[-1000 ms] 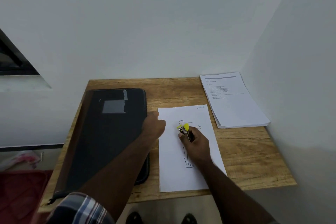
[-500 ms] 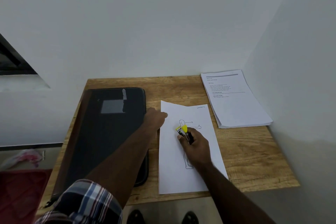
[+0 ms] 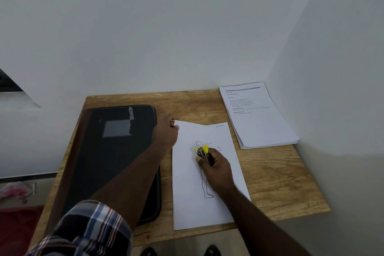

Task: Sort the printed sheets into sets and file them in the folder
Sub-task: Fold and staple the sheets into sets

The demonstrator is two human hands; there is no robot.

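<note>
A white sheet (image 3: 193, 189) with a line drawing of a standing figure lies in the middle of the wooden table (image 3: 276, 185). My left hand (image 3: 165, 133) pinches its top left corner, which is lifted off the table. My right hand (image 3: 218, 167) rests on the sheet and grips a small black and yellow stapler (image 3: 202, 151). A stack of printed sheets (image 3: 257, 118) lies at the back right corner. A closed black folder (image 3: 112, 151) lies on the left side of the table, partly under my left arm.
White walls close the table in at the back and on the right. The table's front edge runs just below the sheet. Red cloth (image 3: 14, 228) and a pale bag (image 3: 14, 192) lie on the floor at the left. Two shoe tips (image 3: 211, 251) show below the table.
My left hand has moved up along the sheet's left edge to its top corner and raised that corner. The right hand with the stapler has barely moved.
</note>
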